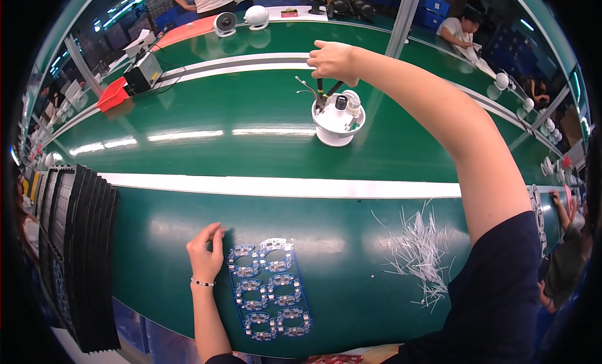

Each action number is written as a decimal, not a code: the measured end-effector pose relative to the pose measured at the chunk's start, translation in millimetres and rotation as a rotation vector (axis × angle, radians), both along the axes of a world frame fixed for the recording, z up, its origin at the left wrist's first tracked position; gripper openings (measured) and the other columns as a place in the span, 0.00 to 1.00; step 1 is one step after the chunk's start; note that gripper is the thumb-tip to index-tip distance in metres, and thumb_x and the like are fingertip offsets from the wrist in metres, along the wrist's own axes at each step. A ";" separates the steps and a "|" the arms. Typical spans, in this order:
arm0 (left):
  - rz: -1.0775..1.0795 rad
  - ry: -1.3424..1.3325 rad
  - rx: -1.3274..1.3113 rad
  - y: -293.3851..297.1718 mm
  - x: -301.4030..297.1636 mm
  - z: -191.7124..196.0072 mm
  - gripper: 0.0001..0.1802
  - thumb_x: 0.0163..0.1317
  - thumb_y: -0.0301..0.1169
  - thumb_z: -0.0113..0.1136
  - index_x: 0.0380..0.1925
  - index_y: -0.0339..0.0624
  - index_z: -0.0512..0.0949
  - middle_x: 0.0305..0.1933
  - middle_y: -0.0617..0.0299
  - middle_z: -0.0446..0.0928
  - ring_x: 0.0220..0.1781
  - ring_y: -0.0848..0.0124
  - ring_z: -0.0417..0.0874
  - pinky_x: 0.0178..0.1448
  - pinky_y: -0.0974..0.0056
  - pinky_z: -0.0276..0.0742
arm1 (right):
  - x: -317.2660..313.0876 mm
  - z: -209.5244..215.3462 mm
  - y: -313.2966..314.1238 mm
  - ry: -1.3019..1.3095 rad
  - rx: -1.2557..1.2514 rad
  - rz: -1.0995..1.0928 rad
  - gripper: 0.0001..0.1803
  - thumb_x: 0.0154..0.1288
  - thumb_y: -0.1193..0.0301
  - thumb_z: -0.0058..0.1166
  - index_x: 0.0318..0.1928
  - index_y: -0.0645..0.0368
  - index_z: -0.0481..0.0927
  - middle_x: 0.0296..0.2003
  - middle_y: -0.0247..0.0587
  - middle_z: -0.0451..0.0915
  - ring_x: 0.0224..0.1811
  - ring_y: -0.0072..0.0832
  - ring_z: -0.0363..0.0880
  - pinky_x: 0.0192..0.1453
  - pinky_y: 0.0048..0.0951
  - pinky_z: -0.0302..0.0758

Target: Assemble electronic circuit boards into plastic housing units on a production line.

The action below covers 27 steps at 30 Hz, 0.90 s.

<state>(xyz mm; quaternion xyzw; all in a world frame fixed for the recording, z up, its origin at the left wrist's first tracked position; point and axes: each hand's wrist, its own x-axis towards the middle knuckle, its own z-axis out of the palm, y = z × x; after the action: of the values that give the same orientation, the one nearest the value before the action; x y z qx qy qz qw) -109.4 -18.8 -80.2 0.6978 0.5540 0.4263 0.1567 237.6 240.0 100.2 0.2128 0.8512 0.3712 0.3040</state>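
Observation:
My right hand (332, 61) reaches far over the green belt, its fingers closed round the handles of a pair of pliers (322, 103) with black and yellow grips. The pliers' metal jaws point down at the left inner rim of a round white housing (334, 137); exactly what they touch is too small to tell. Inside the housing are a black cylinder (341, 102) and a clear round part, and wires stick out at its left. My left hand (205, 254) rests on the near bench with bent fingers somewhat apart, holding nothing. Beside it lies a blue panel of ring-shaped circuit boards (269, 290).
Thin white cable ties (419, 254) lie in a loose pile at the right. Black trays (78, 251) stand stacked at the left edge. A white strip (282, 186) divides bench from belt. Farther off are a red bin (113, 94), more white devices (256, 16) and other people.

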 end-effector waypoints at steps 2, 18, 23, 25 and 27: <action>0.003 -0.002 -0.005 0.1 -2.1 -2.8 0.07 0.57 0.20 0.53 0.36 0.31 0.77 0.30 0.53 0.82 0.30 0.67 0.84 0.35 0.68 0.78 | -0.1 -1.4 -2.2 -0.014 -0.008 -0.008 0.31 0.26 0.67 0.69 0.41 0.46 0.80 0.40 0.30 0.74 0.48 0.25 0.71 0.51 0.28 0.61; 0.042 -0.096 0.024 8.0 1.4 -2.3 0.09 0.60 0.22 0.54 0.40 0.34 0.78 0.33 0.55 0.82 0.36 0.71 0.84 0.42 0.68 0.78 | 100.9 41.8 -163.8 1.343 0.167 -0.072 0.27 0.42 0.68 0.65 0.47 0.61 0.77 0.34 0.41 0.78 0.35 0.31 0.78 0.41 0.29 0.75; -0.191 -0.027 -0.069 -13.3 6.7 12.3 0.07 0.52 0.20 0.61 0.33 0.36 0.80 0.38 0.57 0.81 0.41 0.68 0.82 0.46 0.67 0.77 | 15.5 -76.4 -340.6 1.864 -0.502 -0.457 0.25 0.40 0.71 0.65 0.45 0.61 0.76 0.32 0.40 0.77 0.31 0.28 0.75 0.37 0.27 0.74; -0.413 0.048 -0.091 -17.9 38.9 21.6 0.08 0.47 0.20 0.63 0.30 0.37 0.79 0.36 0.57 0.80 0.39 0.64 0.81 0.46 0.64 0.76 | 1.5 -107.4 -390.7 1.703 -0.523 -0.458 0.30 0.38 0.71 0.67 0.47 0.60 0.74 0.36 0.46 0.76 0.38 0.42 0.76 0.43 0.36 0.74; -0.507 0.097 -0.146 -25.2 54.2 21.8 0.08 0.47 0.20 0.62 0.29 0.38 0.79 0.36 0.58 0.80 0.37 0.64 0.81 0.44 0.64 0.77 | -14.1 -132.9 -420.3 1.578 -0.624 -0.406 0.32 0.32 0.71 0.66 0.47 0.60 0.74 0.40 0.43 0.75 0.42 0.40 0.74 0.45 0.35 0.69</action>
<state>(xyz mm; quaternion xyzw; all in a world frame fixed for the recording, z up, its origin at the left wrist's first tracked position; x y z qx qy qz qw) -55.2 -44.0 -58.3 0.8207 0.3977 0.2983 0.2815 223.4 -180.2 -32.7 0.4625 0.8216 -0.1960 -0.2695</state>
